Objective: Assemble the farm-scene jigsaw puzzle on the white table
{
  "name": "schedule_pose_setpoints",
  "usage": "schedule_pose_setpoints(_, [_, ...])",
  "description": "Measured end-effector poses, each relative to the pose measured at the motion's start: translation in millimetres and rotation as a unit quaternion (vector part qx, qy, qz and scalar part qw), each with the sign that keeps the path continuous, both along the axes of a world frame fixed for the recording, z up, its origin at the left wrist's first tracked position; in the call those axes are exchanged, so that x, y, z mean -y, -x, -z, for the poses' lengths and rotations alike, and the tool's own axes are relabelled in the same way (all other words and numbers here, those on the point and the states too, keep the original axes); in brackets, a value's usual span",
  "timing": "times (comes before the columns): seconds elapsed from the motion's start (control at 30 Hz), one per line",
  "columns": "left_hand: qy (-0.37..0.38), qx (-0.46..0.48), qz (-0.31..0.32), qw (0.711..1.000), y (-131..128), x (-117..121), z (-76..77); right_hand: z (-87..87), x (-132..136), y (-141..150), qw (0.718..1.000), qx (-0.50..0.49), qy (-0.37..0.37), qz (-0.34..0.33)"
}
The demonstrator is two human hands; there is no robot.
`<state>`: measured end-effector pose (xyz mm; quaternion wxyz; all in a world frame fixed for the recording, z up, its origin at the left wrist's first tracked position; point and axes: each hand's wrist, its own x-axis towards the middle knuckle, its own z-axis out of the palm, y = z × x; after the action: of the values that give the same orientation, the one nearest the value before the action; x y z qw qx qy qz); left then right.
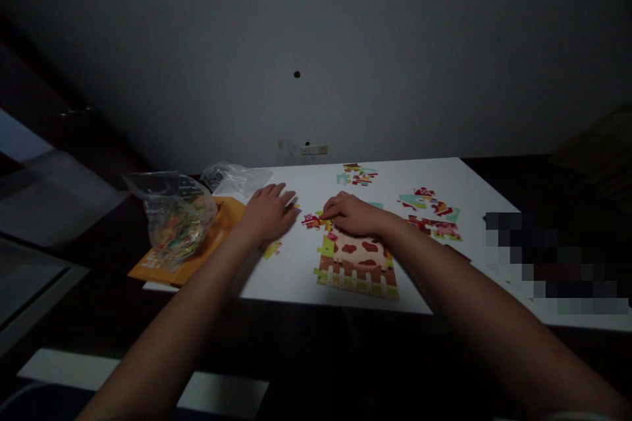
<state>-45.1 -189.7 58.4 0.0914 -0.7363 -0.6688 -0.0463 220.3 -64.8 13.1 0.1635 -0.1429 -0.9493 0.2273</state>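
Observation:
A partly joined jigsaw puzzle (363,253) lies on the white table (291,283), showing a spotted cow body above a white fence. My right hand (353,214) rests over its upper part with fingers bent. Its fingertips are closed at a red puzzle piece (311,220) with a barn on it, at the puzzle's upper left edge. To the left, my left hand (269,210) lies on the table with its fingers spread, holding nothing. A small puzzle piece shows beside its fingertips, and a yellow-green puzzle piece (271,250) lies below its palm.
A clear plastic bag (180,230) of puzzle pieces sits on an orange envelope (141,268) at left, with crumpled clear plastic (234,177) behind. Loose puzzle pieces (358,174) lie at the back, and more pieces (432,210) at right. A wall (395,79) stands behind the table.

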Motion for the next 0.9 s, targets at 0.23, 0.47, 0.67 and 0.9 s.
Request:
schedule_pose_setpoints(0.23, [0.203, 0.101, 0.141, 0.964, -31.5, -35.5, -17.2, -8.5, -28.3, -28.4, 0.976, -0.129, -0.05, 0.169])
schedule_pose_setpoints(0.47, [0.214, 0.137, 0.241, 0.937, -17.8, -61.1, -9.7, -16.4, -45.0, -50.6, 0.948, -0.111, -0.143, 0.263])
schedule_pose_setpoints(0.67, [0.16, 0.163, 0.249, 0.941, -24.4, -44.9, -0.5, -23.0, -42.9, -50.2, 0.918, -0.226, -0.118, 0.302])
schedule_pose_setpoints(0.9, [0.149, 0.167, 0.26, 0.939, -30.6, -38.9, 6.1, -27.5, -38.6, -46.6, 0.895, -0.308, -0.061, 0.316])
